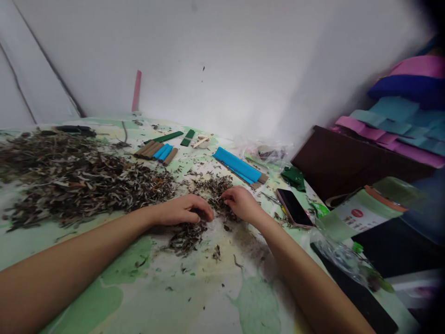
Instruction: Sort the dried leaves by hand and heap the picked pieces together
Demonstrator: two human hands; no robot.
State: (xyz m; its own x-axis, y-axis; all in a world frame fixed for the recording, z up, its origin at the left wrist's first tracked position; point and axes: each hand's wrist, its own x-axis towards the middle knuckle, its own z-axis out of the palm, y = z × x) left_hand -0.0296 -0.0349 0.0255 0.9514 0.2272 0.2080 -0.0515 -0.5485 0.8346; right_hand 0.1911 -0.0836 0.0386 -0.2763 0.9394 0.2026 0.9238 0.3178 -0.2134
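Two hands (182,209), one large leaf heap (86,178), one phone (295,208), one pink stick (136,91)

Honestly, couldn't read a single word in this one. The only thing that really looked like branding was on the pale green container (373,218) lying tilted over at the right, the one with the orange band (386,199) round it. It had a red oval logo (357,213) with a light squiggle across the middle, probably lettering, but way too small and blurry to make out. Just under that sat a row of little greyish marks (358,226), and I couldn't tell if those were letters or tiny pictures. The bright green packet (319,210) nearby was too smeared to tell what was printed on it, if anything.
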